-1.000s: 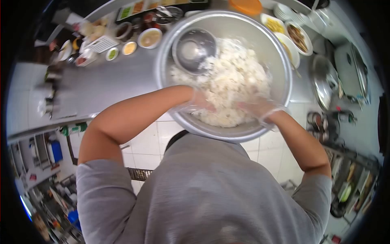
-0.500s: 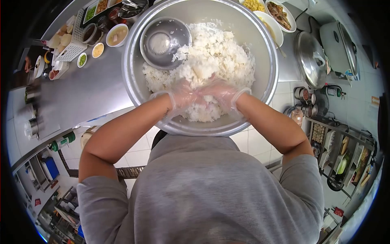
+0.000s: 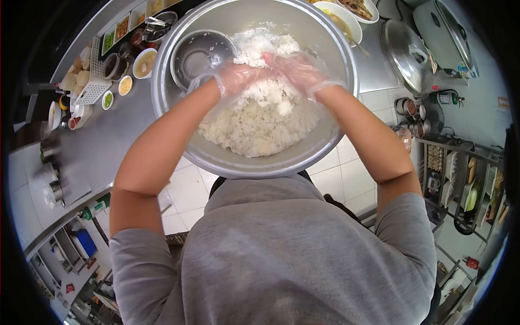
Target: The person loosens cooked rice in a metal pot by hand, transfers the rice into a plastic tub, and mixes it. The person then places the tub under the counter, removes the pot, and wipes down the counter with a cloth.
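A large metal basin (image 3: 254, 169) stands in front of my body with a heap of cooked white rice (image 3: 260, 132) in it. Both hands wear clear plastic gloves. My left hand (image 3: 238, 78) curls into the far part of the heap, its fingertips hidden in rice. From the other side, my right hand (image 3: 299, 71) presses into the same rice, with its fingers bent and partly covered. A smaller metal bowl (image 3: 196, 59) lies inside the basin at the far left, close to my left hand, with a few grains on it.
On the steel counter (image 3: 127, 122) at left are a bowl of soup (image 3: 144, 63), small dishes of green (image 3: 108, 100) and yellow (image 3: 125, 85) bits, and a white basket (image 3: 93, 89). At right are a large lid (image 3: 409, 57), a white bowl (image 3: 344, 20) and a shelf rack (image 3: 460, 179).
Both hands have moved away from my body, from the near rice to the far side of the heap. More rice now lies on the near side. The view has shifted slightly.
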Tool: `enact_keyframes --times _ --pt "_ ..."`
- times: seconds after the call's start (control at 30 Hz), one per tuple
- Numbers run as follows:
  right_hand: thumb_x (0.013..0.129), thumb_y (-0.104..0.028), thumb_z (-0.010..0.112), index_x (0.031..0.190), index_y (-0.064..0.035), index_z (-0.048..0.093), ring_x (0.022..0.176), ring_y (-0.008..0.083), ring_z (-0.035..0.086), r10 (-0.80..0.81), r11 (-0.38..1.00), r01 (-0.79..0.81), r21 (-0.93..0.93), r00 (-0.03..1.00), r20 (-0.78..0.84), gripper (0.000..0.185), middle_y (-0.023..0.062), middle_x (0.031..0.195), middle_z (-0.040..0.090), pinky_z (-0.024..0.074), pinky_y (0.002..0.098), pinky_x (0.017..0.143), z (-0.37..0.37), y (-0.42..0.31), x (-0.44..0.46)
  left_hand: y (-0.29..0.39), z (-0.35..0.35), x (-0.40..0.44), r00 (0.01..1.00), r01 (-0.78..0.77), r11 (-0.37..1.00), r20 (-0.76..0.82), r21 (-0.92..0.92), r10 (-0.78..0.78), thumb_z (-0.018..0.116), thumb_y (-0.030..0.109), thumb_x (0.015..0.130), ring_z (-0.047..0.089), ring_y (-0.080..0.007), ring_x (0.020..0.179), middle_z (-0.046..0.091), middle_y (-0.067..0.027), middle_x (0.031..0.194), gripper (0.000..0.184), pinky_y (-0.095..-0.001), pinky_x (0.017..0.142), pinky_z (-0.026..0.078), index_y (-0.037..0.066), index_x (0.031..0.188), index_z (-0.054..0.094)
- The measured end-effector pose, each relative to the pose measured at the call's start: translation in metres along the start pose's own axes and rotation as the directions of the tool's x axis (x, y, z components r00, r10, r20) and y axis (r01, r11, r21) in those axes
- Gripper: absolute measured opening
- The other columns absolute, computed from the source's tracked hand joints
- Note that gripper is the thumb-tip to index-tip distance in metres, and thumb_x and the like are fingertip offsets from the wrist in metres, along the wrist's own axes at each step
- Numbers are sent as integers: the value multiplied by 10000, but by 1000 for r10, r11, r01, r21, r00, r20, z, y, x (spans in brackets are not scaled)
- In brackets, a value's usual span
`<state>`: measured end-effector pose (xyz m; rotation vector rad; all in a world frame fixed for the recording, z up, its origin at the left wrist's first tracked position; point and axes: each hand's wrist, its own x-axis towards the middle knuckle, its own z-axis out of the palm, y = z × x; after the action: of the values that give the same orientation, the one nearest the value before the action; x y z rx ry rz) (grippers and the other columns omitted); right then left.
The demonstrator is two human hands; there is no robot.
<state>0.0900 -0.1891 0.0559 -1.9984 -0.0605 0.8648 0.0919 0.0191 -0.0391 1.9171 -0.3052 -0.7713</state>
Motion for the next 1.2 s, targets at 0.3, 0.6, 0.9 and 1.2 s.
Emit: enact_keyframes --times 0.3,0.6,0.9,1.2 --pt "753 -675 577 1002 65 653 923 289 597 -37 998 44 37 983 -178 784 220 959 632 459 387 827 -22 14 18 89 29 -22 907 411 788 -115 459 -406 673 610 717 603 -366 925 597 -287 1027 914 -406 851 462 -81 1255 414" --pt "742 -706 567 1005 70 652 914 311 623 -194 960 237 147 946 -259 824 246 926 641 461 405 830 -26 20 22 126 18 -69 953 301 766 -156 568 -260 684 400 805 541 -317 1108 503 -196 1309 825 -355 965 414 108 1452 263" --pt "795 -429 592 1088 39 626 941 319 626 -128 992 123 -38 969 -210 553 237 991 646 462 405 848 -34 11 7 104 -33 -31 866 397 562 -498 726 31 604 187 853 632 -254 964 629 -105 1135 365 -375 796 506 154 1216 587" --pt "763 -90 590 1348 -140 458 1075 346 578 -286 872 225 -434 955 -80 601 244 1164 581 447 384 942 -20 39 24 121 -64 -31 827 559 224 -556 798 -82 546 86 768 597 -354 1003 638 -184 1045 259 -408 875 469 61 1009 637"
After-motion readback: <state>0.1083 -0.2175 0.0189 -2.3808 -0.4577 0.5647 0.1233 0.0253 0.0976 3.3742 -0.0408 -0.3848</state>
